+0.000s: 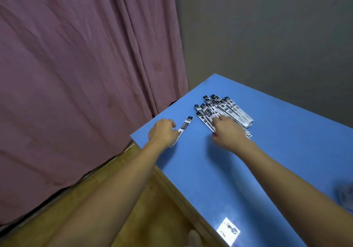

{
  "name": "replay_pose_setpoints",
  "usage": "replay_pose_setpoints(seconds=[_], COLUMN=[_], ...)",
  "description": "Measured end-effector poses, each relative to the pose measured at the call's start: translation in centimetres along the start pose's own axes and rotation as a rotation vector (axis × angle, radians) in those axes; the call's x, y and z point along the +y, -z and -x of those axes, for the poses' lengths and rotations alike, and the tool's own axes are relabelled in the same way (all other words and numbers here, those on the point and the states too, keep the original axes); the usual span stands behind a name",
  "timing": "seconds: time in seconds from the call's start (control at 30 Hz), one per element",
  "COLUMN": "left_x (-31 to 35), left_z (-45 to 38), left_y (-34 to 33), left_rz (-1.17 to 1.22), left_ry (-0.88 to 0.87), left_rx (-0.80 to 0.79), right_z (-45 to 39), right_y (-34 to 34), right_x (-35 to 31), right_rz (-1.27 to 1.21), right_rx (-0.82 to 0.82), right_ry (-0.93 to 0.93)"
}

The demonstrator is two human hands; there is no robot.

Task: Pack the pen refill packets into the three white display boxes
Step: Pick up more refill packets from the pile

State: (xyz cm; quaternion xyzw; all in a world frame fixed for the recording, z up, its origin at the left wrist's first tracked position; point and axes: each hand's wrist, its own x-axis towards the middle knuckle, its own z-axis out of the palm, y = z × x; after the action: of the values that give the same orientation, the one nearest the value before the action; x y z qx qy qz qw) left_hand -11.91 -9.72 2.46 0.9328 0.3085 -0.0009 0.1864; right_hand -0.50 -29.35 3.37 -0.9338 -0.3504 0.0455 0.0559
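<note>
Both hands are down on the blue tabletop (267, 161): left hand (163, 132) pinching one long white-and-black refill packet (184, 128), right hand (228, 132) curled into the loose packet heap (223, 110), which I'd square up before lifting, with no white display boxes in view.

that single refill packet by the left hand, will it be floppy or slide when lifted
The single packet is long, thin and flat, so probably light and somewhat bendy. It lies on the smooth blue table, so it may slide under the left hand.
</note>
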Motion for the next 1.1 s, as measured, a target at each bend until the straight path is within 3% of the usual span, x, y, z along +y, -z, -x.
replay_pose_setpoints(seconds=[0.53,0.77,1.1], left_x=[2.8,2.6,7.2], left_z=[-6.5,-8.5,-11.5], left_y=[-5.8,-6.4,-6.9], left_rz=[-0.088,0.043,0.312], left_ry=[0.202,0.256,0.239], left_rx=[-0.028,-0.113,-0.003], right_z=[-3.7,-5.4,-6.8], right_y=[-3.0,-3.4,-2.3], right_x=[2.4,2.9,3.5], right_rz=[-0.162,-0.251,-0.284], right_rx=[-0.023,-0.012,0.077], right_ry=[-0.067,-0.120,-0.152])
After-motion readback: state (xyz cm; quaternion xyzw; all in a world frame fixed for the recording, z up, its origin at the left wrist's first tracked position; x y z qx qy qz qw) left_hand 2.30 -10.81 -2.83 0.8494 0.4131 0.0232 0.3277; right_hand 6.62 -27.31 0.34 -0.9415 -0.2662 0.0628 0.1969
